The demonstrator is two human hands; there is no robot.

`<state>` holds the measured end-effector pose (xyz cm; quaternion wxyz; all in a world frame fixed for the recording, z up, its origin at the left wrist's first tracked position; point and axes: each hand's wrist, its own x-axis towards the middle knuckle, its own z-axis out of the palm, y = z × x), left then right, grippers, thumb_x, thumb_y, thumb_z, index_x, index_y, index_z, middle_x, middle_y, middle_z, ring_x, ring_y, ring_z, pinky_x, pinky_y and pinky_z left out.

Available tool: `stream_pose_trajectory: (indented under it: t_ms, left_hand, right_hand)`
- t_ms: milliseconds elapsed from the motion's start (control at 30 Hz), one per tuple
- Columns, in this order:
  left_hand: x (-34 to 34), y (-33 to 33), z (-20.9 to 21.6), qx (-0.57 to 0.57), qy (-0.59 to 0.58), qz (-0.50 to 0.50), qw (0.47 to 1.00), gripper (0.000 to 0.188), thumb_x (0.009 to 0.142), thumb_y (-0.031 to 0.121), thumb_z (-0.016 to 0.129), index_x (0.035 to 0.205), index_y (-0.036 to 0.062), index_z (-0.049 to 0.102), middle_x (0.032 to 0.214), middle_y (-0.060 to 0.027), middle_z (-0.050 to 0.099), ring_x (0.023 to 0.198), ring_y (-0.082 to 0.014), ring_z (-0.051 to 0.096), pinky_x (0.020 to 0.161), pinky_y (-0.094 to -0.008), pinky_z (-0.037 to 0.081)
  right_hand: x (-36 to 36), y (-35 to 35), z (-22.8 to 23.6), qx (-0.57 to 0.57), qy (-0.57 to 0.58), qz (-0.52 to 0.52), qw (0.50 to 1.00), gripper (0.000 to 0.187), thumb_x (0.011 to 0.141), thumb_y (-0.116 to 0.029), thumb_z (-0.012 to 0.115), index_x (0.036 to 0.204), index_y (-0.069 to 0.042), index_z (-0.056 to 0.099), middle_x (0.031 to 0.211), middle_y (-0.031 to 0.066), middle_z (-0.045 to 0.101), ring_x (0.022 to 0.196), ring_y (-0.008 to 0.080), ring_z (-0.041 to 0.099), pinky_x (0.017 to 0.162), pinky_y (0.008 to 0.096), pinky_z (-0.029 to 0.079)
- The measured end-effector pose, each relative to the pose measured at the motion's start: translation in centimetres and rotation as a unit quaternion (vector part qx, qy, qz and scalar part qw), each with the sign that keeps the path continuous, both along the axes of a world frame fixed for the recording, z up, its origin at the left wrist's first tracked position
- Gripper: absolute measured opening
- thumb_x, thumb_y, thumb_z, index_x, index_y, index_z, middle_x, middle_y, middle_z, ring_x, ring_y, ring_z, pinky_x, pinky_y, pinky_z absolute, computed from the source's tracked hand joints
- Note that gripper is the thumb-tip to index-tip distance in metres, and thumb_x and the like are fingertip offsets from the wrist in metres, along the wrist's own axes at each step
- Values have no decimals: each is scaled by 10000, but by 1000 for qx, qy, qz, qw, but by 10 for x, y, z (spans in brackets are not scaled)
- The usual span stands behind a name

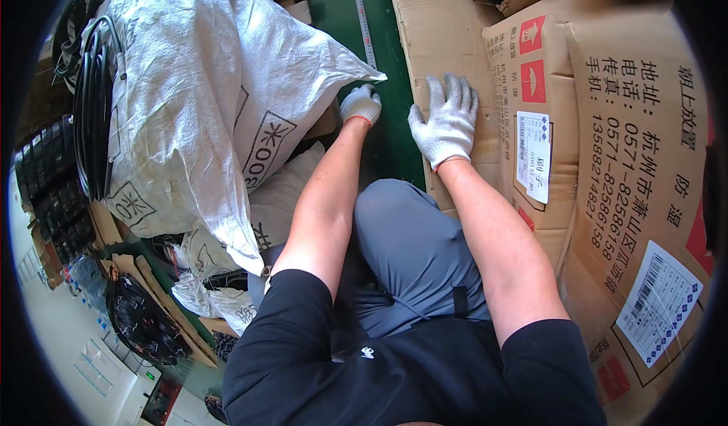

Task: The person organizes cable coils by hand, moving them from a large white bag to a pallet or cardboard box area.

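My left hand (360,106), in a white knit glove, is low by the green floor beside the pointed corner of a large white woven sack (178,62). Its fingers are curled, and what they may hold cannot be made out. A tape measure's pale blade (362,18) lies stretched along the floor ahead, running toward that hand until the sack corner covers it. My right hand (446,121), gloved the same way, rests with fingers spread on a flat cardboard panel (425,31) against the big boxes.
Large printed cardboard cartons (637,138) with white labels stand at the right. Coiled black cable (95,115) hangs by the sack at the left. Further back are black stacked parts (57,183) and an open carton of black cables (144,316). Green floor (394,149) shows between sack and boxes.
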<state>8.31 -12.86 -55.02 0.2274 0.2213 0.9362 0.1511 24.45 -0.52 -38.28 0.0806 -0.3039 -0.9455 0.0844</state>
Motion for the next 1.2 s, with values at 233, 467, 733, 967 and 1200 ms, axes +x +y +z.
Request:
stream_pose_trajectory:
  t_ms: [233, 467, 733, 967, 1200]
  left_hand:
    - [3, 49, 114, -41, 153, -476, 865, 274, 922, 229, 705, 1150, 101, 786, 1184, -178, 767, 1191, -357, 731, 1028, -474, 564]
    - [-68, 38, 156, -305, 188, -375, 855, 387, 1078, 279, 543, 1284, 93, 813, 1404, -147, 743, 1487, -413, 527, 1364, -687, 62]
    - [-90, -4, 216, -376, 198, -363, 829, 466, 1106, 243, 495, 1411, -7, 745, 1551, -210, 664, 1587, -473, 445, 1358, -715, 65]
    - [-141, -70, 255, -266, 242, -321, 876, 648, 1138, 469, 429, 1673, 114, 518, 1776, -155, 419, 1662, -441, 320, 1319, -771, 57]
    - [-99, -40, 248, -318, 259, -391, 824, 567, 1153, 355, 415, 1662, 136, 535, 1796, -151, 383, 1666, -439, 317, 1328, -757, 100]
  right_hand:
    - [10, 18, -7, 18, 2, -20, 1000, 633, 931, -415, 742, 1494, -162, 603, 1565, 213, 536, 1526, 431, 442, 1315, 618, 278]
    - [2, 9, 0, -17, 11, -5, 1000, 594, 926, -396, 742, 1447, -140, 613, 1530, 226, 529, 1512, 436, 432, 1322, 614, 267]
    - [6, 3, 8, -19, 16, -11, 1000, 614, 928, -395, 746, 1463, -136, 588, 1551, 211, 516, 1531, 435, 416, 1328, 613, 257]
    - [-8, -3, 9, -46, 41, 5, 998, 589, 929, -398, 735, 1441, -136, 611, 1552, 234, 532, 1517, 453, 433, 1318, 621, 272]
    - [5, 8, -3, -16, 6, -10, 1000, 648, 941, -423, 732, 1507, -145, 584, 1586, 220, 513, 1538, 436, 414, 1320, 619, 261]
